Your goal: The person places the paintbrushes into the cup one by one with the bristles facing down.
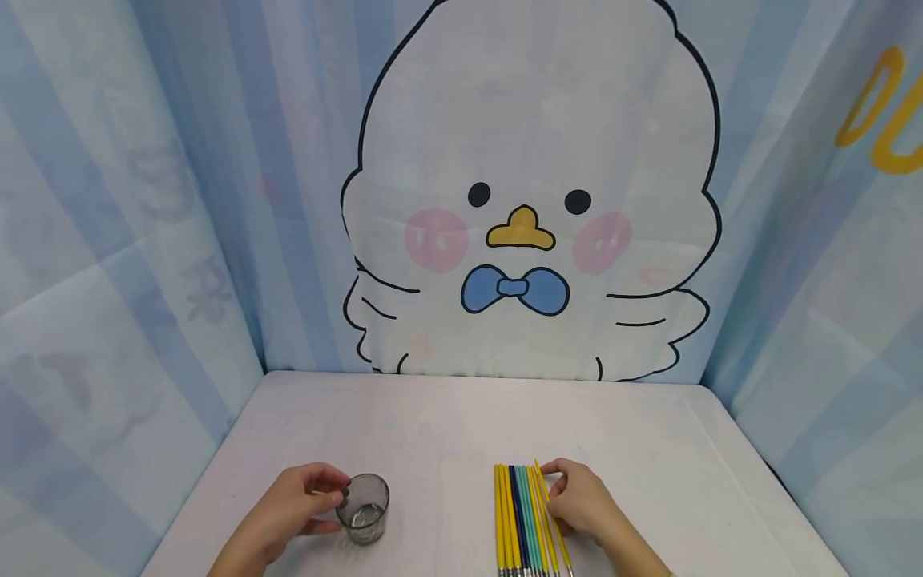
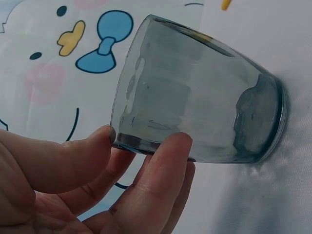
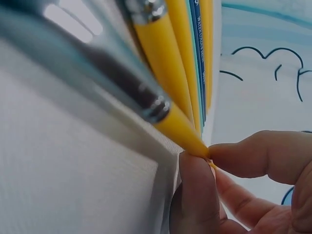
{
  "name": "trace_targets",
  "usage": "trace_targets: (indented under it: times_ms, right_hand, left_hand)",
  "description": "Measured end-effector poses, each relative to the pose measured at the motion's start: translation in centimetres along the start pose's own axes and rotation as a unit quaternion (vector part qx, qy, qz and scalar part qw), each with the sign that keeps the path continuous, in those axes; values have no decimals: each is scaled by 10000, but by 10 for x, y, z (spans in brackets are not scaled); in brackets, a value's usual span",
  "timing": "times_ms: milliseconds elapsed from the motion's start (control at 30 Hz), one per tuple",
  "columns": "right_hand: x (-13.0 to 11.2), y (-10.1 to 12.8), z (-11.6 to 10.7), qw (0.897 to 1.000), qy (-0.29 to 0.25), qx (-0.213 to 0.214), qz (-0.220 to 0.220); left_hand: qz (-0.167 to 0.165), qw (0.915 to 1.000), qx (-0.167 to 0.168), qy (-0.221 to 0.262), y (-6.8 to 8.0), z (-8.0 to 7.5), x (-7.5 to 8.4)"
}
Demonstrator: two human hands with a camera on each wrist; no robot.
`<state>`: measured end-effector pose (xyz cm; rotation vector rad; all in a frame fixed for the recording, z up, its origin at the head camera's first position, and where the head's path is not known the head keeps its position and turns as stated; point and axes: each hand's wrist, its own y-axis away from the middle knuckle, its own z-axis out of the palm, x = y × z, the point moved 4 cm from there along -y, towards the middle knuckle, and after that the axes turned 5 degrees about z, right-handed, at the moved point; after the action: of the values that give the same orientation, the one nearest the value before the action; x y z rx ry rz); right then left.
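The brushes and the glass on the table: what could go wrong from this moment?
1. The right hand pinches only the thin tip of one yellow brush, so it may slip out or swing when lifted.
2. That brush lies slanted across the row of brushes, so moving it may scatter the row.
3. The left hand holds the empty glass only at its rim with the fingertips; the glass might tip or slide on the table.
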<state>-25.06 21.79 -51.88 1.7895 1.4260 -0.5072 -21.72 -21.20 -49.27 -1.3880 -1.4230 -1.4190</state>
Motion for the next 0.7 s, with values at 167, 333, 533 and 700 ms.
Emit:
trace_targets:
  times_ms: [167, 333, 533, 700]
  right_hand:
    - [-1, -3, 0, 9999, -155, -33, -55]
    - [-7, -5, -1, 9996, -277, 21, 61]
    - [-16, -3, -4, 9982, -593, 37, 23]
    - [-22, 1, -6, 9965, -822, 62, -152]
  left_hand:
    - [5, 10000, 5, -8, -1, 1, 0]
    - [-106, 9997, 215, -30, -3, 2, 1]
    - [-227, 9989, 397, -67, -4, 4, 1]
    - [-313, 9978, 565, -132, -5, 5, 1]
